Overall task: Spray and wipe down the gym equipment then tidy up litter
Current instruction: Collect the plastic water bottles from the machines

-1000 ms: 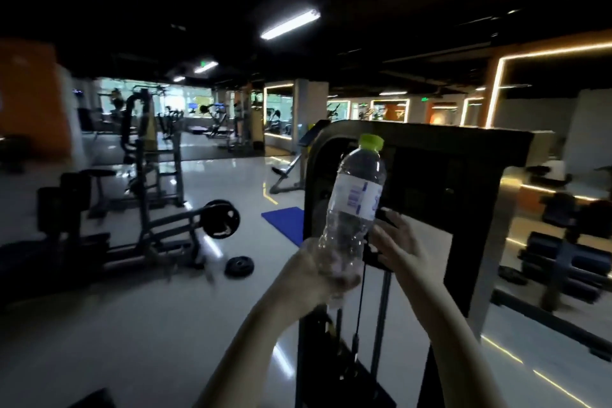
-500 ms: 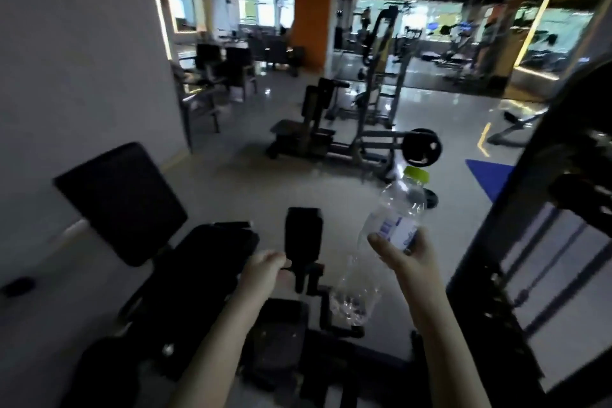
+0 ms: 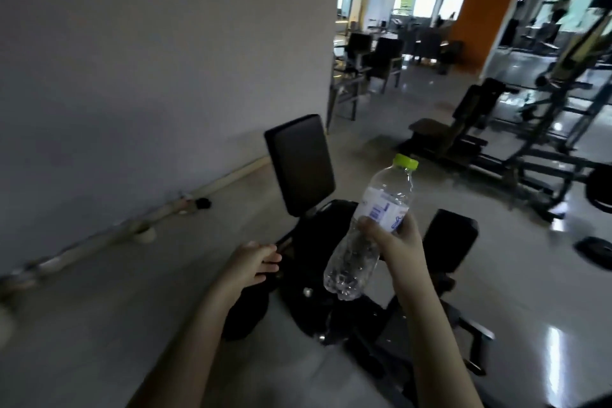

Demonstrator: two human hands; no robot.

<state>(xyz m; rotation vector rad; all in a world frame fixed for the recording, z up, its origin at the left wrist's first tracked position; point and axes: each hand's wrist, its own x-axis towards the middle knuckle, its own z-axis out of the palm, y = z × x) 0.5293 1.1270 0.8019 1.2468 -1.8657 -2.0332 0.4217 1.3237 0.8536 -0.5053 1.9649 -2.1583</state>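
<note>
Head view, read left to right from the black backrest pad of the seated machine at centre. Far left of the pad stands one grey wall, with one pale pipe running along its foot. One small dark object lies on the floor beside that pipe; it is too blurred to name.

Just below and left of the pad is the left hand. Its fingers are loosely extended and it has hold of nothing. Its fingertips reach a dark lever at the machine's edge, but I cannot tell whether they touch it.

Right of the pad is one clear plastic bottle with a lime-green cap and a white label. It is raised in the air, tilted with the cap up and to the right. The right hand grips it round the middle, thumb across the label's lower edge.

Beyond that hand sits a second black pad, making two pads on this machine. Further right, well apart from the backrest, stands one plate-loaded machine, and one loose weight plate lies flat on the floor. Behind, above the backrest's right side, rise one orange pillar and several dark chairs.
</note>
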